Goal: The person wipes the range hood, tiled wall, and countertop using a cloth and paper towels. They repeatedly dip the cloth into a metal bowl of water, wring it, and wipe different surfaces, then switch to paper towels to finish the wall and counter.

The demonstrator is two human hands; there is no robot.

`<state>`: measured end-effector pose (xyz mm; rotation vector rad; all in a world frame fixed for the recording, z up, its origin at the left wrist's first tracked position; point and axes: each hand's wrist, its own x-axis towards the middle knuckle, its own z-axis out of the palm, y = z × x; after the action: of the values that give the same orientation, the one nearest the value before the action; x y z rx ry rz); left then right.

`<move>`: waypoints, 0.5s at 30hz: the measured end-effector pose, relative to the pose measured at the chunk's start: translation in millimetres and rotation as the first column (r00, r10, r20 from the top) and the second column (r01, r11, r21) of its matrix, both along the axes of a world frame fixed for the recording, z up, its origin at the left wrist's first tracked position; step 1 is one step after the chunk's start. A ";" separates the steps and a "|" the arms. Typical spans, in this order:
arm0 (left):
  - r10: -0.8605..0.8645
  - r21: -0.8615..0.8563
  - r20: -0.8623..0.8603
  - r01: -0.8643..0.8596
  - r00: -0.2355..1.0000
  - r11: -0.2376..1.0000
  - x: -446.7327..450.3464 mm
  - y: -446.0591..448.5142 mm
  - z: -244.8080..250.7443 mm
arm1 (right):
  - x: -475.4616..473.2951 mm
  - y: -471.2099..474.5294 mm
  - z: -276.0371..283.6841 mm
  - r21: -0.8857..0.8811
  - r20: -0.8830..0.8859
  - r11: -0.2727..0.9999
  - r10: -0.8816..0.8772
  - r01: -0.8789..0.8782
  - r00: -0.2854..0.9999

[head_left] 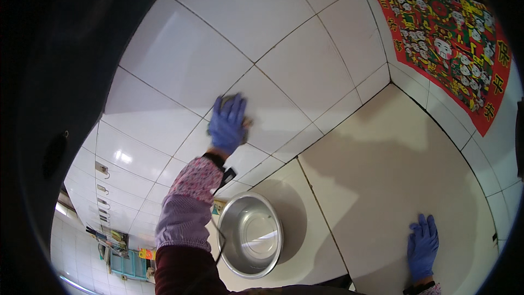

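My left hand [227, 125], in a blue glove, presses a greenish-brown cloth or scouring pad [247, 124] against the white tiled wall [282, 90]. Most of that pad is hidden under the palm, and the hand is slightly blurred. Below the same forearm stands a round metal basin [262, 233] with what looks like clear water in it. On the beige tiled surface [380, 180], my right hand [424, 248] rests palm down in a matching glove, holding nothing, its fingers a little apart.
A red printed poster [444, 41] bearing writing hangs on the wall at upper right. Metal hooks [102, 169] line the wall at left. Farther off are a turquoise rack [127, 264] and a yellow-orange container [145, 253]. A dark cord [222, 239] hangs over the basin's rim.
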<state>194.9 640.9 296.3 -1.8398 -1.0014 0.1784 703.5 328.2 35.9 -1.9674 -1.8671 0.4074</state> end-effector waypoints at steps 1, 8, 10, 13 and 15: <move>-0.071 -0.010 0.042 0.072 0.997 0.997 20.0 15.7 -4.4 | 0.2 -0.1 -0.7 -0.038 -0.108 0.999 -0.003 -0.001 0.994; -0.383 0.048 0.337 0.391 0.860 0.919 158.3 116.4 -31.3 | -5.0 2.3 3.4 -0.060 -0.026 0.998 0.003 -0.005 1.000; -0.354 0.067 0.174 0.348 0.919 0.935 149.1 114.7 -24.2 | -5.8 2.2 2.6 -0.094 -0.138 0.995 -0.049 0.036 0.989; -0.293 -0.048 0.208 0.309 0.933 0.950 115.1 91.0 -7.0 | -5.6 1.7 -1.2 -0.109 -0.303 0.990 -0.122 0.093 0.945; -0.236 -0.075 0.264 0.264 0.935 0.961 78.1 62.1 10.7 | -4.6 0.2 -3.6 -0.016 -0.108 1.000 0.001 -0.003 0.994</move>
<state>273.0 703.0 307.0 -2.1106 -0.9308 -0.1642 698.9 328.4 32.3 -1.9141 -1.8041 0.5214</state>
